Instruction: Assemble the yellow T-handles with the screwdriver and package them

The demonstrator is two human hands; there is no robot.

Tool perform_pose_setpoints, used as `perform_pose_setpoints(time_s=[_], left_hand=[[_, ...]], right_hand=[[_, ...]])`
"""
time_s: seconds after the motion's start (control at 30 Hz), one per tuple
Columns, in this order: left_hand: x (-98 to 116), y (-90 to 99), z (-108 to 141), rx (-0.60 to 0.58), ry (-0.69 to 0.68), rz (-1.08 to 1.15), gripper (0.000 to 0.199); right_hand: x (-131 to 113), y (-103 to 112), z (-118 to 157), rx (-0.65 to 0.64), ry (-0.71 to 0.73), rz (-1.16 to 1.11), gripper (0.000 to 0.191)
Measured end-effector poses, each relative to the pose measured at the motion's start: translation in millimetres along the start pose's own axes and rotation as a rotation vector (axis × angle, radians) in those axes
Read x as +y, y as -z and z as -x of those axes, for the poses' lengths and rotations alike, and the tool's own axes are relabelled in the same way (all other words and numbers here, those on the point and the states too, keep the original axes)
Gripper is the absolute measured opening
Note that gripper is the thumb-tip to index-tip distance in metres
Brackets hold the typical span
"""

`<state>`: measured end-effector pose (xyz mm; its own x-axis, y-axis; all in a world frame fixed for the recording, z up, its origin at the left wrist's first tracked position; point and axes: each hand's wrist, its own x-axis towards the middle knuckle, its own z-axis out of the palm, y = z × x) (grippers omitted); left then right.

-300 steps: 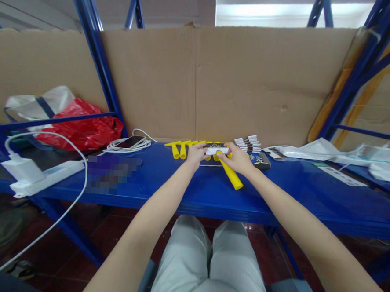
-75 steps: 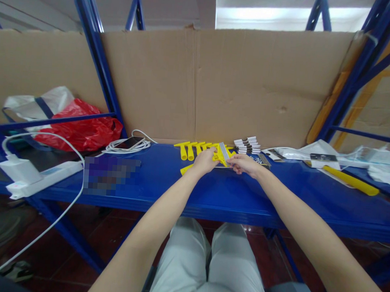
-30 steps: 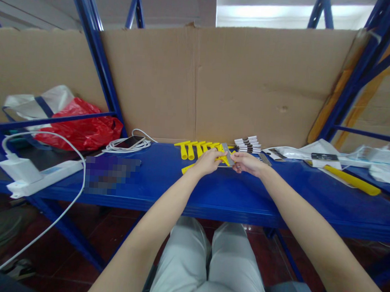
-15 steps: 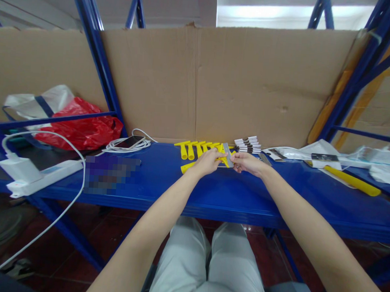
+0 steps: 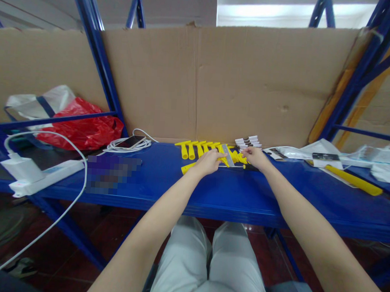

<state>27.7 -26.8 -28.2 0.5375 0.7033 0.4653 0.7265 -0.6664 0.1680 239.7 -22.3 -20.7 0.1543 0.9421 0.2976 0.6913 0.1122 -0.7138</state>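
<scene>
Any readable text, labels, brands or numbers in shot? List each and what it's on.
No text can be read with certainty.
Dark label on the yellow-handled tool: too small and blurred.
White strips near the right hand: dark markings, too small to read.
Grey blade by the left hand: no lettering can be made out.
Pixelated patch: unreadable.
</scene>
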Motion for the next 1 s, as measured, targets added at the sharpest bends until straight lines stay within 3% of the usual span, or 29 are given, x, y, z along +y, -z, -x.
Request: perform_pose_setpoints(time_s=[0.1,0.27,0.47,0.7,1.0], left_hand=[[0.4,-0.1,0.7,-0.003,0.012,-0.006,0.037],[1.3,0.8,1.6,-0.001,0.038,-0.016,0.039],[3.2,2.7,2.6,-0.012,0.032,-0.017,0.038],[2.7,1.2,1.2,-0.021,0.019,-0.012,0.039],[-5.7,-4.8,-3.0,-0.008,0.02,0.017,0.038]], right_hand=[[8.0,4.0,-6.0,0.046,0.001,0.386,0.018],[7.1,5.2,-8.2,-0.031,-0.146,0.616,0.027],[5.9,4.2,-18.5,-0.07,-0.255,0.714,0.048],[1.4,6.6,-26.1,-0.188,-0.223,0.761,0.05],[0.4,-2.6,-17.3,-0.043,-0.253,0.755,0.042]])
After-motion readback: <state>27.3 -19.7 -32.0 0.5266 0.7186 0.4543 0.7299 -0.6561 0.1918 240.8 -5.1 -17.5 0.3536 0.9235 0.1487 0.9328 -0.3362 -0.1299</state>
